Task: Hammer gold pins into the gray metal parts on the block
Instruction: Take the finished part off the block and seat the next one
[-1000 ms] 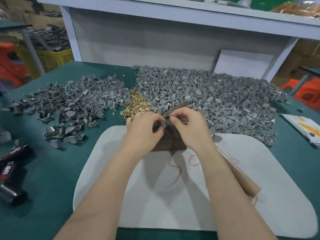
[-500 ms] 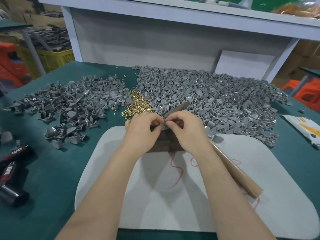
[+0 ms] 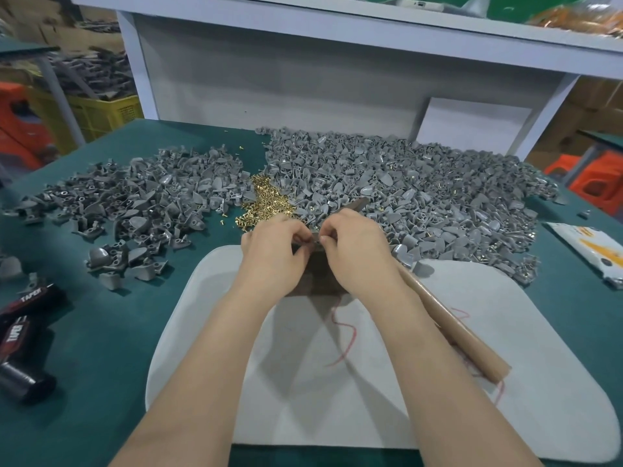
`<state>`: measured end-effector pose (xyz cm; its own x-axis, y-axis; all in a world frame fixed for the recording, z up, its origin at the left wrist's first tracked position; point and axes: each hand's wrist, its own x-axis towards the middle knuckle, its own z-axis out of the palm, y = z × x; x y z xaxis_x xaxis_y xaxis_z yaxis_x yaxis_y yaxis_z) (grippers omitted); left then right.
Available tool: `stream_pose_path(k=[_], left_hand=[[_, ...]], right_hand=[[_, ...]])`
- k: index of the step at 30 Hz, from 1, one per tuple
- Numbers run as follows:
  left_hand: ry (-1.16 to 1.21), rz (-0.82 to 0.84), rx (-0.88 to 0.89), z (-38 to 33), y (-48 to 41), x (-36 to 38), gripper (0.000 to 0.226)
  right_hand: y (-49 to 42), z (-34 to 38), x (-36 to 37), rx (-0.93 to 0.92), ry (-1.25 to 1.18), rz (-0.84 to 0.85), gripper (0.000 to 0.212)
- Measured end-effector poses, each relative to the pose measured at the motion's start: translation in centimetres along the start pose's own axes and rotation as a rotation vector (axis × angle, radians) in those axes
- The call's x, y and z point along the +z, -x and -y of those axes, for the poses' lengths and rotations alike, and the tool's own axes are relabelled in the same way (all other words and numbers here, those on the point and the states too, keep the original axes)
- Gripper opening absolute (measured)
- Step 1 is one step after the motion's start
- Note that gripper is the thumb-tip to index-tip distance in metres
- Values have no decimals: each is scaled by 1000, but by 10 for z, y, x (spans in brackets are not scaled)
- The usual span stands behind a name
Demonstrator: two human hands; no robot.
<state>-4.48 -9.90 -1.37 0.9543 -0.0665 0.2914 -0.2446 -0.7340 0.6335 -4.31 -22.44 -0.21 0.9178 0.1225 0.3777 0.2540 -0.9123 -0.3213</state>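
Barely any change vs 0.5 s ago: hands still meet over block (image 3: 320,279). Left hand (image 3: 273,252) and right hand (image 3: 355,251) curled, fingertips pinching part (image 3: 315,236) atop block. Pins (image 3: 266,203) just behind block, hammer (image 3: 451,328) right of it.

Matt gray metal parts (image 3: 387,183), shiny gold pins (image 3: 266,205), wooden hammer handle (image 3: 455,328)

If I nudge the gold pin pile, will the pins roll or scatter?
Probably scatter: the gold pins lie loose, with strays already on the green mat. They look small and smooth, so likely slippery to pinch singly.
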Motion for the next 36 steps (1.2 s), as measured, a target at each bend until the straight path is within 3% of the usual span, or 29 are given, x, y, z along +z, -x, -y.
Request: stream_pose_path(k=[4, 10, 15, 21, 23, 28, 36], left_hand=[[-27, -6, 5, 1, -1, 1, 9], [-23, -8, 0, 0, 0, 0, 7], [-48, 8, 2, -1, 0, 0, 11], [-37, 4, -17, -3, 1, -1, 9], [-32, 0, -20, -2, 1, 0, 7], [-32, -11, -17, 0, 0, 1, 5], [-34, -15, -29, 1, -1, 2, 12]], right_hand=[[-4, 5, 0, -19, 122, 18, 11], [3, 1, -2, 60, -64, 15, 11], [-3, 3, -3, 52, 21, 88, 13], [0, -9, -7, 187, -409, 50, 11], [1, -9, -4, 195, -432, 23, 11], [2, -8, 3, 151, -348, 6, 8], [-2, 3, -2, -47, 107, 36, 12]])
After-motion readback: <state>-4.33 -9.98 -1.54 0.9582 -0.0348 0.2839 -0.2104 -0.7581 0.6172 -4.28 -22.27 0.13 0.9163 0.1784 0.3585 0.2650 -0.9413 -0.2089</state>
